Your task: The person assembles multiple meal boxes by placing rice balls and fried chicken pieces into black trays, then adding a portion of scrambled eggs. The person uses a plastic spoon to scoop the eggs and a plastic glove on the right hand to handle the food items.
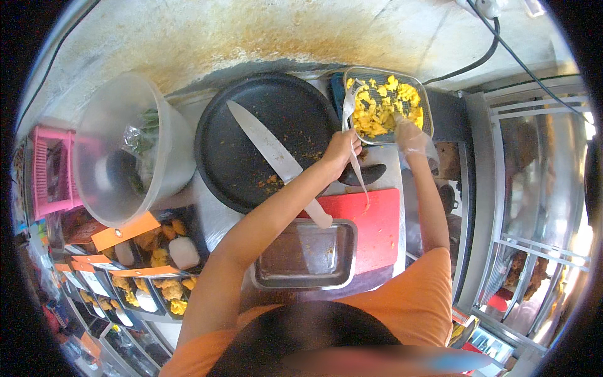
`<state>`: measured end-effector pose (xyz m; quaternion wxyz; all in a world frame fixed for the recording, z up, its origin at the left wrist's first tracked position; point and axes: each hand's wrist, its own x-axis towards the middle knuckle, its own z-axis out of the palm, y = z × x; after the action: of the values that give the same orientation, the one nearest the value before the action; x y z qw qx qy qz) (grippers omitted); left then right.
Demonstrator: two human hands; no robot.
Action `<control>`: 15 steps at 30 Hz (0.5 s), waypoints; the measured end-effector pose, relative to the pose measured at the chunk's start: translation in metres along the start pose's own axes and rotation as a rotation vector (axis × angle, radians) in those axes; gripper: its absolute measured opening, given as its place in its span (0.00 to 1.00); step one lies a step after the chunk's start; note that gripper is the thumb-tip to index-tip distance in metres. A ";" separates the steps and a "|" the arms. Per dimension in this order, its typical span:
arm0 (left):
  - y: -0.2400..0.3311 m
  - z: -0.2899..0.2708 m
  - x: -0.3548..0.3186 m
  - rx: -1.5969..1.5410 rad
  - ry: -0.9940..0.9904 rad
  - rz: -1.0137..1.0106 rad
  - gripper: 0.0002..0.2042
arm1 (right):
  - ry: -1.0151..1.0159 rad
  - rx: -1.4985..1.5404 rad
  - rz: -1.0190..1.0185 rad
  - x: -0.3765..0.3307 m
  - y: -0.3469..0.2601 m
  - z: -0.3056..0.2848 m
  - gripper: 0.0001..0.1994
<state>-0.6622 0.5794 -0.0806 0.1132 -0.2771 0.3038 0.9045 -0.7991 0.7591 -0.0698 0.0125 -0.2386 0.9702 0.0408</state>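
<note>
Stained concrete wall [251, 31] rises behind a crowded desk [217, 220], with a black cable [477, 60] running down it and a glass display case [540, 207] at the right. Orange label cards [125, 231] lie over compartments of fried food [160, 242] at lower left, beside a pink basket [53, 169] and a clear plastic tub [129, 147]. A knife [276, 160] lies across a round black pan [264, 135], above a red cutting board [377, 226] and a steel tray [308, 254]. The left hand [342, 151] has its fingers clamped on a thin clear plastic bag [352, 125]. The gloved right hand [408, 135] reaches into a glass dish [427, 100] of yellow scrambled egg [383, 107]; I cannot tell how its fingers are set.
</note>
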 end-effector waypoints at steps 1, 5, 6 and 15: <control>0.001 -0.001 0.000 -0.043 0.002 -0.013 0.16 | 0.015 0.026 -0.087 -0.002 -0.009 -0.001 0.11; 0.004 0.001 -0.003 -0.071 -0.012 -0.013 0.18 | -0.074 0.025 -0.261 -0.006 -0.045 -0.010 0.11; 0.005 0.004 -0.005 -0.095 0.009 -0.007 0.18 | -0.094 0.039 -0.240 -0.007 -0.052 -0.013 0.11; 0.005 0.008 -0.010 -0.181 0.007 0.015 0.20 | -0.242 0.253 -0.451 -0.015 -0.046 -0.044 0.10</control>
<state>-0.6595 0.5797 -0.0675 0.0801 -0.2873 0.2234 0.9280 -0.7648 0.7214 -0.0283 0.1668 -0.4385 0.8813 -0.0562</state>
